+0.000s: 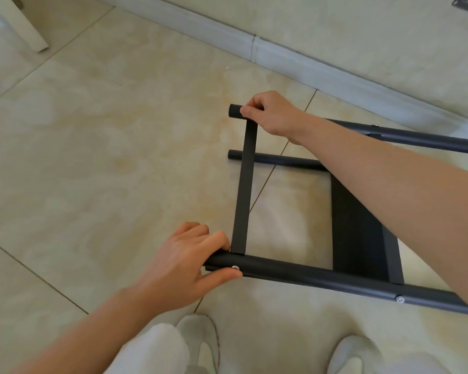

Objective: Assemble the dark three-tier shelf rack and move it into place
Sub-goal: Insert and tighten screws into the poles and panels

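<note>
Head cam: assembled-looking dark rack [362,228] on its side on the tiled floor [106,157], left hand [184,265] gripping near post [308,275] end, right hand [270,114] gripping far post [234,110] end; probably needs tipping upright next.

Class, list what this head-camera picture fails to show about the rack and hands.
Head view:
1. The rack runs off the right edge; tier count unknown.
2. The shelf panel is partly behind the right forearm.
3. The end of the near tube is covered by the left hand.
</note>
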### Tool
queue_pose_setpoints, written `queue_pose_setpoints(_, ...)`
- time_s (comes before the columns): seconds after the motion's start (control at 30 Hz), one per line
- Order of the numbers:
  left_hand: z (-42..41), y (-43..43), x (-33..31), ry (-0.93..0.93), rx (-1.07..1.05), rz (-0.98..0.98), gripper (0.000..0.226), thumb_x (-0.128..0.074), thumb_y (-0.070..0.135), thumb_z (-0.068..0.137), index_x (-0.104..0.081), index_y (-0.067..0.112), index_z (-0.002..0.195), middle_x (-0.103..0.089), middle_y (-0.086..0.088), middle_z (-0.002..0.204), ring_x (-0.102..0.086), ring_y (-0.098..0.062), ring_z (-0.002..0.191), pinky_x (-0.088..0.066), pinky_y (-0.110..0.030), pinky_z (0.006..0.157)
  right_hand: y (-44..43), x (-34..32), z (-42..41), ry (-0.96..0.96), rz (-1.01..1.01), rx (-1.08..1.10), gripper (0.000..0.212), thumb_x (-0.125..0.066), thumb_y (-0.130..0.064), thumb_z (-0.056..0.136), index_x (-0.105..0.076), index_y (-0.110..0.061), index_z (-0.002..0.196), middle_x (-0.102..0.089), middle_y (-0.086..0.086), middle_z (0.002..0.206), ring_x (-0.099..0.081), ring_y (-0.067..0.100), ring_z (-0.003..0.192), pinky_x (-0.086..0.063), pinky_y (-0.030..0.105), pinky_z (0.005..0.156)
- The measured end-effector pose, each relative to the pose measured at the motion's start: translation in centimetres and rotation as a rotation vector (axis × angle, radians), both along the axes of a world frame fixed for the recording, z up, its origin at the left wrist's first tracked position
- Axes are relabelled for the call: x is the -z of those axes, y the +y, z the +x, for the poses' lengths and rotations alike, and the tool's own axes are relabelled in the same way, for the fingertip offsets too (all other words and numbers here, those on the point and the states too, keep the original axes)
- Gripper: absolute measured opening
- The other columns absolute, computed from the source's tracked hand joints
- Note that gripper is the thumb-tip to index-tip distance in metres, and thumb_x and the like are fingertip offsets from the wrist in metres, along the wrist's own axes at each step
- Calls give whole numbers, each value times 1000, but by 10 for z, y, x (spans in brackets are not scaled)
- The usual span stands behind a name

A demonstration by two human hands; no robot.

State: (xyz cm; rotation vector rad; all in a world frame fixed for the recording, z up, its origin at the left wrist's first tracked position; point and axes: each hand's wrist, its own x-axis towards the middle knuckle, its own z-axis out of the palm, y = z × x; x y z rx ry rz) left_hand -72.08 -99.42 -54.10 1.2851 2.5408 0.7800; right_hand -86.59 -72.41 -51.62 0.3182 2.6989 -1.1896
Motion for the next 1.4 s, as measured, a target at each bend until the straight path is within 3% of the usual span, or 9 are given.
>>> queue_pose_setpoints(0.17, 4, -3, 6, -16, -28, -6, 35, -55, 61, 87, -57, 26, 85, -49, 11, 66, -37, -7, 76, -21, 0, 89, -6, 1, 4, 7, 8, -32, 18, -53, -36, 99, -61, -22, 92, -52, -11, 79, -49, 15, 82, -37, 47, 104)
queue_pose_setpoints(0.43, 6, 6, 10, 146, -10, -28, 36, -50, 65, 86, -58, 30, 83, -50, 13, 68, -33, -7, 78, -21, -13, 74, -6, -6, 5, 6, 60, -68, 18, -53, -34, 100, -61, -19, 98, -54, -8, 82, -51, 16, 85, -39, 44, 103)
queue_pose_setpoints(0.53, 6, 5, 14, 163, -13, -29, 38, -50, 67, 87, -60, 30, 84, -50, 14, 69, -35, -6, 77, -30, -21, 87, -7, -5, 4, 9, 99, -72, 18, -52, -35, 100, -61, -20, 98, -57, -8, 85, -53, 15, 86, -38, 43, 103)
queue_pose_setpoints(0.73, 10, 4, 16, 144, -21, -25, 37, -52, 63, 89, -61, 27, 86, -50, 15, 68, -45, -8, 70, -43, -35, 87, -16, 3, 5, 45, 274, -84, 16, -52, -37, 100, -61, -25, 94, -67, -5, 106, -56, 17, 98, -27, 37, 96)
queue_pose_setpoints(1.07, 14, 5, 19, 65, -81, 33, 33, -57, 62, 85, -58, 29, 84, -41, 21, 68, -29, 4, 70, -34, -23, 68, -15, 5, 4, 77, 298, -91, 17, -53, -37, 99, -62, -24, 96, -66, -5, 106, -54, 16, 95, -28, 38, 96)
queue_pose_setpoints(1.17, 12, 5, 23, 99, -80, 65, 37, -59, 64, 85, -49, 29, 93, -52, 17, 86, -41, -5, 78, -44, -33, 69, -14, 7, 4, 98, 319, -86, 15, -53, -37, 99, -61, -24, 95, -65, -5, 107, -52, 15, 94, -27, 37, 94)
queue_pose_setpoints(1.27, 7, 6, 27, 109, -43, 113, 48, -59, 65, 87, -50, 25, 113, -56, 10, 124, -51, -15, 117, -45, -43, 98, -14, 10, 4, 111, 320, -86, 18, -53, -37, 99, -63, -22, 99, -65, -5, 108, -52, 15, 96, -27, 38, 95)
queue_pose_setpoints(1.33, 1, 8, 26, 120, 69, 79, 62, -56, 62, 92, -49, 23, 140, -45, 8, 152, -35, -21, 146, -29, -55, 118, -15, 11, 3, 117, 318, -85, 18, -54, -37, 99, -64, -22, 100, -66, -5, 108, -52, 15, 96, -27, 38, 95)
queue_pose_setpoints(1.4, -4, 9, 26, 128, 164, 35, 69, -54, 58, 97, -40, 21, 153, -29, 9, 164, -19, -24, 154, -16, -59, 122, -14, 11, 4, 117, 314, -88, 18, -54, -37, 99, -64, -22, 99, -66, -5, 107, -52, 15, 96, -26, 38, 94)
